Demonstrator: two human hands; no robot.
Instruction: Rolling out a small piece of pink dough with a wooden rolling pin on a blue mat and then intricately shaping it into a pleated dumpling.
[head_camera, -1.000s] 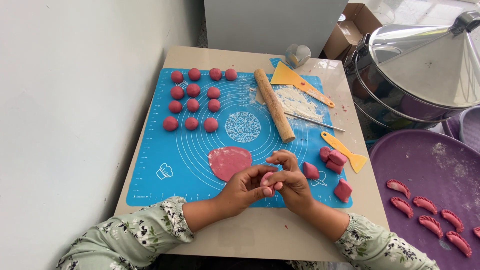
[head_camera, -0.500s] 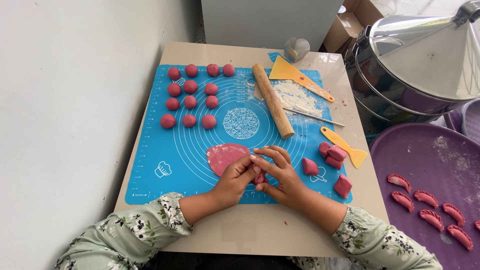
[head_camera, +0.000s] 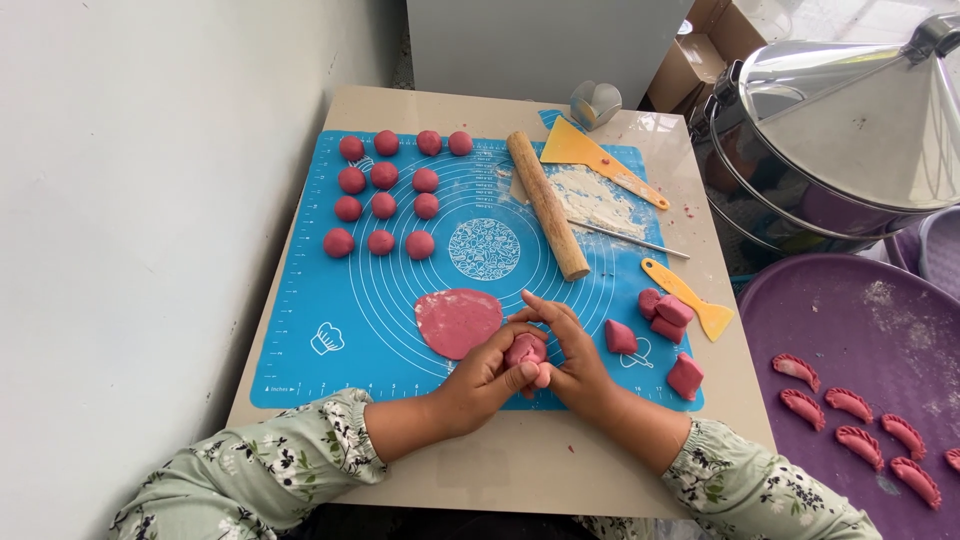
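My left hand (head_camera: 485, 378) and my right hand (head_camera: 568, 352) meet at the near edge of a blue silicone mat (head_camera: 330, 290), both closed around one pink dough piece (head_camera: 525, 349). A flattened pink dough disc (head_camera: 457, 321) lies on the mat just left of my hands. Several pink dough balls (head_camera: 385, 205) sit in rows at the mat's far left. Several pink dough chunks (head_camera: 662, 312) lie to the right of my right hand.
A wooden rolling pin (head_camera: 546, 204), a patch of flour (head_camera: 600, 200), a thin metal tool (head_camera: 630, 240) and two yellow scrapers (head_camera: 590, 155) (head_camera: 690, 298) lie at the mat's far right. A purple tray (head_camera: 860, 330) with several folded pink dumplings (head_camera: 850, 420) stands right, a metal steamer (head_camera: 840, 140) behind it.
My hands have shifted slightly and closed tighter around the dough piece; the view has tilted a little. Nothing else on the mat has moved.
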